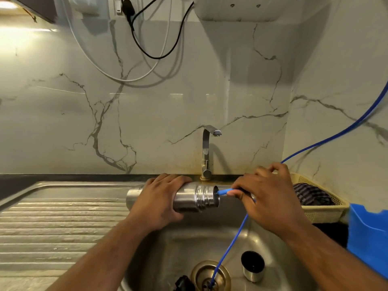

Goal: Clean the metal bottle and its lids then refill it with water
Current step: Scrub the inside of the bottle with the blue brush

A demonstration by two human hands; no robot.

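My left hand (pixel 161 198) grips the metal bottle (pixel 189 199) round its middle and holds it on its side over the sink (pixel 182 238), mouth pointing right. My right hand (pixel 266 196) pinches the end of a thin blue hose (pixel 224 192) and holds its tip at the bottle's open threaded mouth. In the sink basin a steel cup lid (pixel 253 266) stands mouth up at the right of the drain (pixel 211 275). A small black lid (pixel 183 283) lies at the left of the drain.
A chrome tap (pixel 206 152) rises behind the sink, no water running. A ribbed steel draining board (pixel 58 223) lies left. A cream basket (pixel 321 208) with a dark striped cloth sits at the right, a blue plastic container (pixel 367 234) beside it. A second blue hose runs into the drain.
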